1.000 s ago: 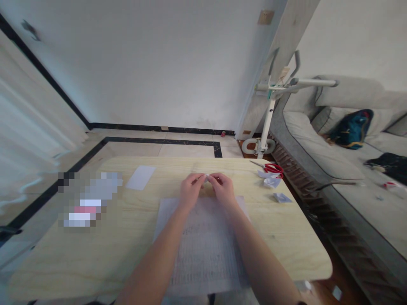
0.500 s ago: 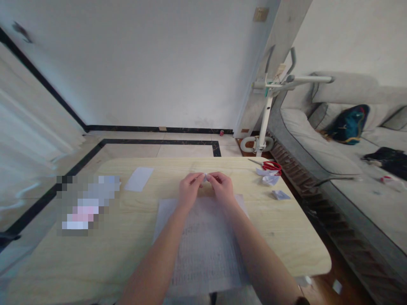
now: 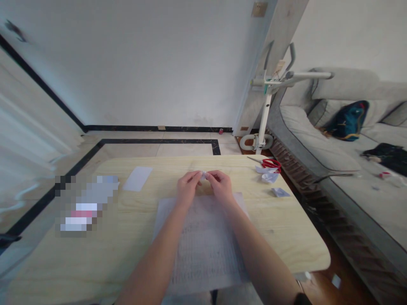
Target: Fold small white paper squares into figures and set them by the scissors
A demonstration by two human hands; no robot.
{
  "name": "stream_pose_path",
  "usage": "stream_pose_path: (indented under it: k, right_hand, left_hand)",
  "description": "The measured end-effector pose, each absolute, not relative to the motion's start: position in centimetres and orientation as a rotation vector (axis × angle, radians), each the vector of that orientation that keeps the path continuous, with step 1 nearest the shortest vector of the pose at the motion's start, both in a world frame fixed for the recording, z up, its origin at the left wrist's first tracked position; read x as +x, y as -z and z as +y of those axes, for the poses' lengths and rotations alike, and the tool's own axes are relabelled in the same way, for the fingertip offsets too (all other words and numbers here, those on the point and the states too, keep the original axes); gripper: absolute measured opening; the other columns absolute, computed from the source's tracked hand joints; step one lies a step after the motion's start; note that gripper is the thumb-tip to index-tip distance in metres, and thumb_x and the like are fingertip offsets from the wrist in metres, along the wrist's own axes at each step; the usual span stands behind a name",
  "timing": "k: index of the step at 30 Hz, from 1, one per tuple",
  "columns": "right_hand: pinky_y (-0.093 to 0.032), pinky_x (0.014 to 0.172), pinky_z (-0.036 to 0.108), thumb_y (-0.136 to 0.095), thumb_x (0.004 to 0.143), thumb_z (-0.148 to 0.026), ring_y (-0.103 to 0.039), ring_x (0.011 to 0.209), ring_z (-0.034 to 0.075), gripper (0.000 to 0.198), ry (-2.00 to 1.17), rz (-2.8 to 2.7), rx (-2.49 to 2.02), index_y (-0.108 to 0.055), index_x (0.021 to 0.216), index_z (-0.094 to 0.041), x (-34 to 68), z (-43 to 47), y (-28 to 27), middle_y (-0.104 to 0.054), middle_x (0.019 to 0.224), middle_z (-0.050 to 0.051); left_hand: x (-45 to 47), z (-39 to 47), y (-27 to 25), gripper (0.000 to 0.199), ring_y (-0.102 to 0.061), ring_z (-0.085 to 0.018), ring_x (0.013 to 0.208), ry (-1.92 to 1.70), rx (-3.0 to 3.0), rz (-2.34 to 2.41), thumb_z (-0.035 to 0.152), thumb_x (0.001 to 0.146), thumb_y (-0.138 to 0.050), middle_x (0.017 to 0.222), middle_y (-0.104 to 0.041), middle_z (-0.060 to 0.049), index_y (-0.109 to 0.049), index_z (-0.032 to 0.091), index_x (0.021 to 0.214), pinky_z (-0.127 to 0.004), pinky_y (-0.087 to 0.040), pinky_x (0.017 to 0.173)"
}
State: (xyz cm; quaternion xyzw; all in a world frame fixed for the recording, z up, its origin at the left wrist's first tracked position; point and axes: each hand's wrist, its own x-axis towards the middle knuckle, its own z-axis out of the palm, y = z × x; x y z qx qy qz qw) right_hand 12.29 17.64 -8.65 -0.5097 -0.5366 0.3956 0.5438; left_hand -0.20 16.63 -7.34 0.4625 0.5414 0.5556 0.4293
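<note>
Between my fingertips is a small piece of white paper (image 3: pixel 203 174), largely hidden by the fingers. My left hand (image 3: pixel 189 182) pinches its left side, and my right hand (image 3: pixel 220 183) pinches its right side. Both hands are just above the table, beyond the far edge of a large printed sheet (image 3: pixel 206 250). My forearms cross over that sheet. A blank white paper (image 3: pixel 137 178) lies flat to the left of my hands. Off to the right are red-handled scissors (image 3: pixel 270 164), folded paper scraps (image 3: pixel 269 177) beside them, and another folded scrap (image 3: pixel 280 192) nearer to me.
The light wooden table (image 3: pixel 280 237) has rounded corners. A blurred-out patch (image 3: pixel 85 203) covers something at its left side. Past the right edge stand a grey sofa (image 3: pixel 318 144) with a dark teal bag (image 3: pixel 349 120) and a white exercise machine (image 3: pixel 265 114). A wall faces me.
The view has shifted slightly. My fingers have moved a little on the small paper, and both hands still pinch it.
</note>
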Motion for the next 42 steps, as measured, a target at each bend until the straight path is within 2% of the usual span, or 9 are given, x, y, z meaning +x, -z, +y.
stream_pose_path:
  k: [6, 17, 21, 26, 31, 35, 42]
  right_hand:
    - [-0.040, 0.053, 0.025, -0.063, 0.075, -0.039, -0.054, 0.058, 0.015, 0.023, -0.938, -1.251, -1.212, -0.069, 0.076, -0.017, 12.2, 17.7, 8.8, -0.065, 0.067, 0.003]
    - [-0.035, 0.044, 0.023, -0.061, 0.076, -0.042, -0.047, 0.047, 0.011, 0.025, -0.991, -1.173, -1.198, -0.063, 0.078, -0.017, 12.2, 17.7, 8.9, -0.057, 0.059, -0.001]
    - [-0.038, 0.047, 0.023, -0.060, 0.077, -0.039, -0.048, 0.051, 0.010, 0.022, -0.976, -1.233, -1.177, -0.062, 0.081, -0.018, 12.2, 17.5, 8.8, -0.060, 0.070, 0.000]
    - [-0.041, 0.048, 0.023, -0.061, 0.077, -0.038, -0.049, 0.053, 0.009, 0.032, -0.978, -1.282, -1.145, -0.061, 0.104, -0.021, 12.2, 17.2, 8.4, -0.062, 0.086, 0.002]
    - [-0.042, 0.049, 0.023, -0.061, 0.077, -0.037, -0.050, 0.053, 0.010, 0.020, -0.956, -1.312, -1.159, -0.064, 0.088, -0.020, 12.2, 17.3, 8.5, -0.065, 0.083, 0.003]
    - [-0.044, 0.049, 0.024, -0.062, 0.076, -0.038, -0.054, 0.054, 0.012, 0.020, -0.977, -1.299, -1.194, -0.063, 0.084, -0.020, 12.1, 17.2, 8.6, -0.065, 0.074, 0.002]
    - [-0.042, 0.048, 0.024, -0.063, 0.074, -0.035, -0.054, 0.051, 0.012, 0.017, -0.956, -1.271, -1.222, -0.063, 0.079, -0.018, 12.2, 17.3, 8.4, -0.063, 0.068, 0.002]
  left_hand:
    - [-0.1, 16.8, 7.4, 0.034, -0.055, -0.012, 0.057, -1.408, 1.036, 1.318, 0.046, 0.070, -0.067, 0.063, -0.063, -0.003, -0.073, 0.015, 0.081, -0.023, -0.039, 0.050]
    - [-0.2, 17.2, 8.0, 0.037, -0.062, -0.014, 0.065, -1.460, 0.873, 1.202, 0.045, 0.070, -0.069, 0.080, -0.068, -0.008, -0.071, 0.012, 0.087, -0.022, -0.045, 0.055]
    - [-0.3, 17.2, 8.1, 0.037, -0.063, -0.015, 0.069, -1.469, 0.860, 1.166, 0.045, 0.069, -0.070, 0.083, -0.069, -0.008, -0.070, 0.012, 0.087, -0.024, -0.048, 0.060]
    - [-0.3, 17.1, 7.8, 0.038, -0.064, -0.016, 0.068, -1.433, 0.984, 1.244, 0.046, 0.069, -0.069, 0.079, -0.069, -0.007, -0.072, 0.013, 0.087, -0.026, -0.051, 0.063]
    - [-0.4, 17.2, 8.0, 0.041, -0.064, -0.017, 0.071, -1.464, 0.920, 1.254, 0.048, 0.067, -0.070, 0.083, -0.069, -0.009, -0.071, 0.013, 0.088, -0.027, -0.051, 0.062]
    - [-0.4, 17.5, 8.4, 0.038, -0.063, -0.016, 0.078, -1.495, 0.815, 1.150, 0.046, 0.066, -0.071, 0.089, -0.068, -0.008, -0.070, 0.014, 0.086, -0.027, -0.051, 0.069]
    - [-0.4, 17.7, 8.8, 0.030, -0.062, -0.014, 0.079, -1.530, 0.756, 1.014, 0.040, 0.068, -0.071, 0.087, -0.067, -0.006, -0.068, 0.014, 0.084, -0.028, -0.050, 0.074]
